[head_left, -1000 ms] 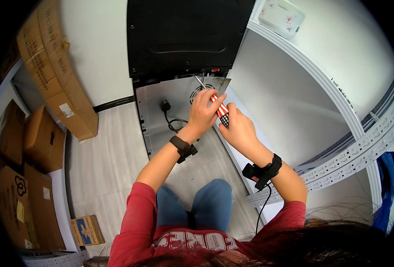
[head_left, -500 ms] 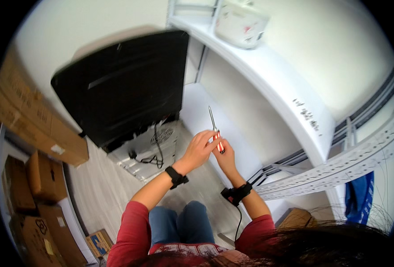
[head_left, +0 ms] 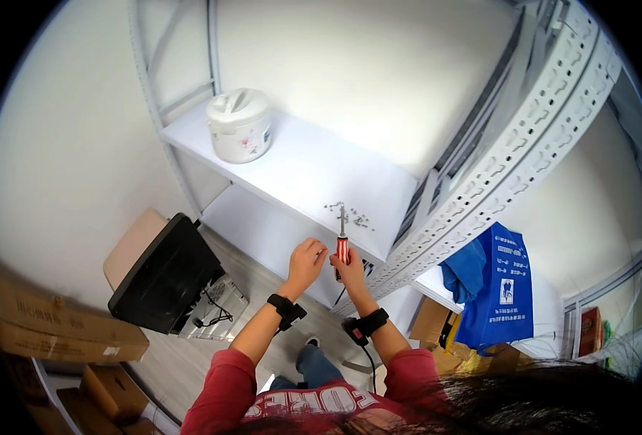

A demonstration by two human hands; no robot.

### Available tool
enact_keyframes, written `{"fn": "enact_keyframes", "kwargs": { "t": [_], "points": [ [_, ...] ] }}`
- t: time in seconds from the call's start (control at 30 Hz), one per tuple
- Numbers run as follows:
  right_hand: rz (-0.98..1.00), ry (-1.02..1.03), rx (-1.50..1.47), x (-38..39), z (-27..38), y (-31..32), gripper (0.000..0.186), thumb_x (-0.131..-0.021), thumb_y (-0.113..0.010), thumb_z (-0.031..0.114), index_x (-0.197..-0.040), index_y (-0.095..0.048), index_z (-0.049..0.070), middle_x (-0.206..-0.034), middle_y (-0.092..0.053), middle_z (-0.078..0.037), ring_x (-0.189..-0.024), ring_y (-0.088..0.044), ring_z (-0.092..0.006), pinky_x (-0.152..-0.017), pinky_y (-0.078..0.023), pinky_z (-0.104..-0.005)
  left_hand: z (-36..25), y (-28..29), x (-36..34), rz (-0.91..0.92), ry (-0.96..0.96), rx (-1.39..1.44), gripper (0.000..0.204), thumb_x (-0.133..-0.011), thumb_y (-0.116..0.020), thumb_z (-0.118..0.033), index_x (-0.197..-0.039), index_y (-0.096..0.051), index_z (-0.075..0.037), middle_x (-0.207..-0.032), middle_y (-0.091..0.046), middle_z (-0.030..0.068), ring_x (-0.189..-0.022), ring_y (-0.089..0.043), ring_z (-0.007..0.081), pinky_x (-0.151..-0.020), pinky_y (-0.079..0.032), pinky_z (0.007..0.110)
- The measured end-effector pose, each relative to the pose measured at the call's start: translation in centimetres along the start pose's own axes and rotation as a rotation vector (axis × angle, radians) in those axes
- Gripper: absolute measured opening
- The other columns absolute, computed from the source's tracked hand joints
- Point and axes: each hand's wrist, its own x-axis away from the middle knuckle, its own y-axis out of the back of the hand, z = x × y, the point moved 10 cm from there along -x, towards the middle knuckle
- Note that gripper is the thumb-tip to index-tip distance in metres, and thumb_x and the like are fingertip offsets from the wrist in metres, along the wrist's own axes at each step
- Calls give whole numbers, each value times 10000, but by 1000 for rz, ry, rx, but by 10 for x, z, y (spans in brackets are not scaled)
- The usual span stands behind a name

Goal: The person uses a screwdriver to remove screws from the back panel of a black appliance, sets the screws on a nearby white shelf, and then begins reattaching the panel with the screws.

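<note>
My right hand (head_left: 351,273) is wrapped around the red-and-white handle of a screwdriver (head_left: 342,246), whose metal shaft points up and away from me. Just left of it my left hand (head_left: 307,262) has its fingers curled and the tips pinched together. Whatever sits in that pinch, if anything, is too small to make out. Beyond the screwdriver tip, several small dark bits that look like screws (head_left: 359,218) lie scattered on the white upper shelf (head_left: 299,170).
A white rice cooker (head_left: 239,127) stands on the same shelf, farther left. Low on the left is a black-panelled appliance (head_left: 165,279) with a cable. Cardboard boxes (head_left: 63,322) fill the lower left. A perforated upright (head_left: 495,152) and blue bag (head_left: 502,290) are on the right.
My view has swung up and right from the black appliance to the shelf. The left hand has come away from the screwdriver, which stays in the right hand.
</note>
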Motion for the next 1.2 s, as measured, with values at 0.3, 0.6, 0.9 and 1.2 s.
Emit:
{"fn": "enact_keyframes", "kwargs": {
  "t": [0.3,0.6,0.9,1.2],
  "points": [
    [-68,-29,96,-47,-24,57,226,-703,-685,83,-881,-556,33,-780,-606,-38,-674,-563,-119,-630,-457,-267,28,-61,-43,-21,112,-35,94,-746,-657,-52,-832,-619,-44,-826,-595,92,-672,-582,266,-639,-442,379],
    [-112,-16,15,-70,-25,61,251,-730,-679,100,-944,-576,20,-830,-647,-45,-698,-578,-107,-644,-462,-257,70,-88,-46,-30,205,-133,80,-809,-622,-106,-791,-603,-30,-805,-597,104,-667,-583,260,-601,-425,383],
    [-119,-45,-34,-84,-32,42,306,-730,-640,81,-1020,-577,9,-894,-656,-61,-699,-583,-115,-654,-466,-255,85,-90,-60,-41,177,-67,98,-747,-640,-13,-841,-616,-21,-793,-578,122,-668,-564,271,-615,-461,343],
    [-143,-2,58,-105,-21,27,364,-706,-593,63,-1068,-594,22,-838,-626,-45,-681,-551,-106,-636,-456,-251,97,-104,-78,15,101,-286,194,-676,-691,-62,-863,-639,-67,-900,-543,96,-858,-517,288,-731,-390,393]
  ]
}}
